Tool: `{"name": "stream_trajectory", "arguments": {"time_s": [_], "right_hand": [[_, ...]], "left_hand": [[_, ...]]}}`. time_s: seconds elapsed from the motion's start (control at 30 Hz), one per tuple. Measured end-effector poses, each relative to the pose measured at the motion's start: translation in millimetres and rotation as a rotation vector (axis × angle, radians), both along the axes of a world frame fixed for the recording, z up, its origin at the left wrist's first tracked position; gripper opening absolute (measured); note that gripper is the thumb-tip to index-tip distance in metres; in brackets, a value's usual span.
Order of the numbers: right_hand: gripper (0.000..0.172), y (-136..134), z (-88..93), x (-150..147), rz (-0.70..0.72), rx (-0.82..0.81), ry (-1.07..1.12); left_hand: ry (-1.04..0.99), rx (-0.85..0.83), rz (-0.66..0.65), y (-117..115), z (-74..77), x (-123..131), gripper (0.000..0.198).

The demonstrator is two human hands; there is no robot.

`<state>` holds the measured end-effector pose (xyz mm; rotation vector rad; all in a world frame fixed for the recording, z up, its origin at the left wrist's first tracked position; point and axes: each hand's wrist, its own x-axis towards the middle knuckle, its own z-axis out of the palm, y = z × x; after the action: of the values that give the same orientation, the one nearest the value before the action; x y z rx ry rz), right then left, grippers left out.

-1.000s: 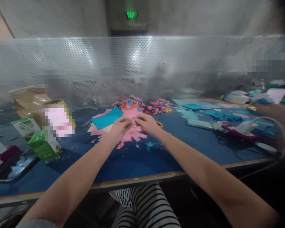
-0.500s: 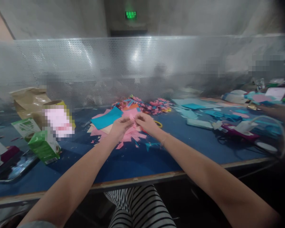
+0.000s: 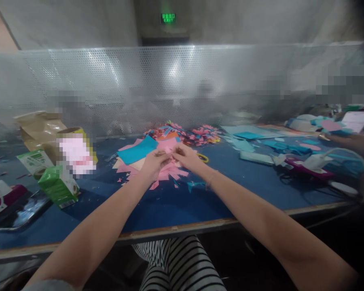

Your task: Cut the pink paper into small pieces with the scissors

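My left hand point(image 3: 156, 162) and my right hand point(image 3: 185, 156) meet over a heap of pink paper pieces point(image 3: 160, 174). Between their pinched fingertips is a small piece of pink paper point(image 3: 169, 150), partly covered by the fingers. Both hands are closed on it. Left of my fingers, a blue sheet of paper point(image 3: 138, 150) lies on top of the heap. The yellow handle of what looks like a pair of scissors point(image 3: 203, 158) shows just beyond my right wrist. Behind the hands sits a pile of colourful cut-paper pieces point(image 3: 202, 135).
At left stand a green carton point(image 3: 58, 186), a brown paper bag point(image 3: 38, 129) and a phone point(image 3: 22, 212) lying flat. Light-blue sheets point(image 3: 242, 132), a purple power strip point(image 3: 309, 167) with a white cable, and another person's hand point(image 3: 348, 141) are at right. A perforated metal screen point(image 3: 157, 81) closes the back.
My hands stay together on the pink paper, with only slight finger movement. The view has shifted a little. At far right, the phone near the other person's hand looks more upright.
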<state>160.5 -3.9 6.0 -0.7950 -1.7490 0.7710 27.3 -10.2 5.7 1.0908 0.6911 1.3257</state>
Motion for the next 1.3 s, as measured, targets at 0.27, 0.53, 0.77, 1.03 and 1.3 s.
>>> {"name": "stream_trajectory", "arguments": {"time_s": [0.27,0.53,0.77,1.03,1.3], "right_hand": [[0.004,4.9,-4.0,2.8,0.044,0.013,0.022],[0.011,1.7,-1.1,2.9,0.021,-0.019,0.035],[0.014,2.1,-0.9,0.0,0.071,-0.155,0.173],[0.014,5.8,-4.7,1.0,0.115,-0.178,0.23],[0.016,7.0,-4.7,0.7,0.091,-0.212,0.223]], "left_hand": [[-0.069,-0.044,0.014,-0.2,0.8,2.1,0.021],[-0.055,-0.008,0.054,1.8,-1.6,0.3,0.021],[-0.021,0.061,0.12,0.5,-0.1,0.3,0.02],[0.013,0.088,0.13,1.9,-1.4,0.6,0.02],[0.025,0.06,0.168,-3.6,3.7,2.1,0.02]]}}
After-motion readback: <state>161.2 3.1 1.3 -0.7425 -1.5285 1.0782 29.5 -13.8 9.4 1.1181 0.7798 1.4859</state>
